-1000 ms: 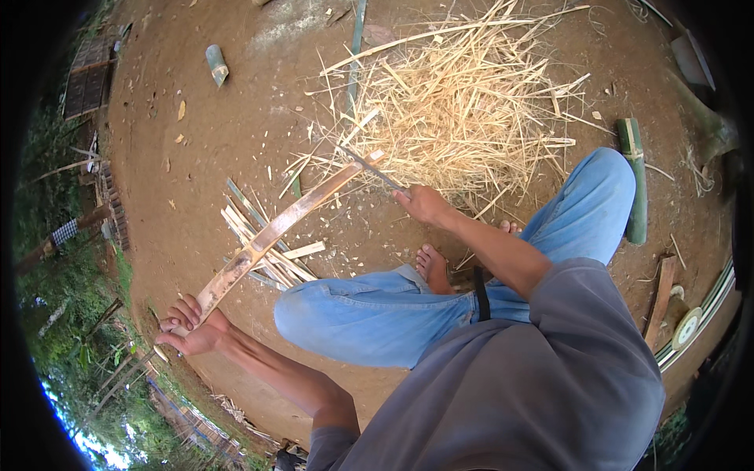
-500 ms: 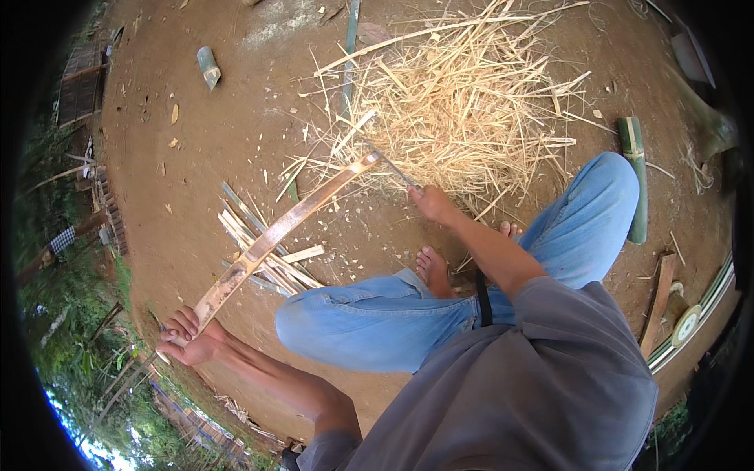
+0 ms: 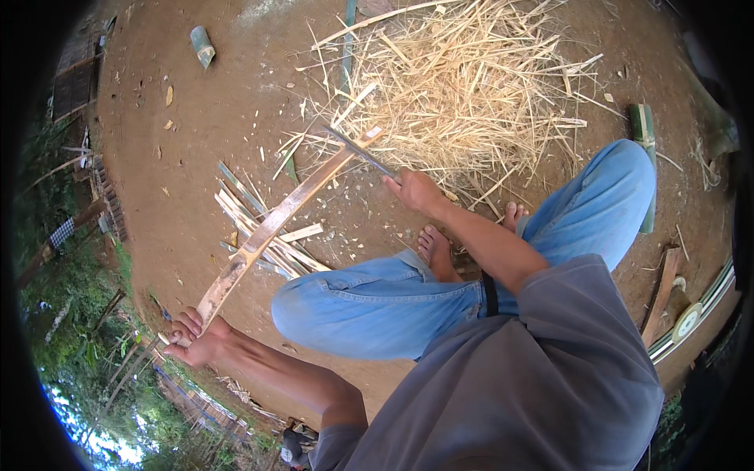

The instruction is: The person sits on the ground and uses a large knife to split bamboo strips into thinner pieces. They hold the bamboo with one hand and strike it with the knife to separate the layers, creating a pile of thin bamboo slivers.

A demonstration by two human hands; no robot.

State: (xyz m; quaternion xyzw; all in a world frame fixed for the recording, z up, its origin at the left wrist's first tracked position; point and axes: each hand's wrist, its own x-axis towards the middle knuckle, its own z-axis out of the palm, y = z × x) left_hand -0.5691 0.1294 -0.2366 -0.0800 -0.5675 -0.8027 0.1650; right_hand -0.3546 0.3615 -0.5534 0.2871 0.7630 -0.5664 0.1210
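My left hand (image 3: 195, 339), at the lower left, is closed around the near end of a long, slightly bent bamboo strip (image 3: 267, 233). The strip slants up and to the right, its surface brown with paler patches. In my right hand (image 3: 412, 191) is the handle of a knife (image 3: 363, 151), mostly covered by my fingers. Its narrow dark blade lies across the strip a little short of the far end, pointing up and left. Whether the edge bites into the bamboo, I cannot tell.
A large heap of pale shavings (image 3: 471, 86) covers the ground beyond my bare feet. Split bamboo pieces (image 3: 271, 239) lie below the strip. Green bamboo sections rest at the upper left (image 3: 203, 47) and right (image 3: 642, 129). A brown board (image 3: 662, 294) lies by my right side.
The knife has moved up and left, from the strip's far tip to a place farther back along it. My left hand keeps its grip, and the whole view has shifted slightly.
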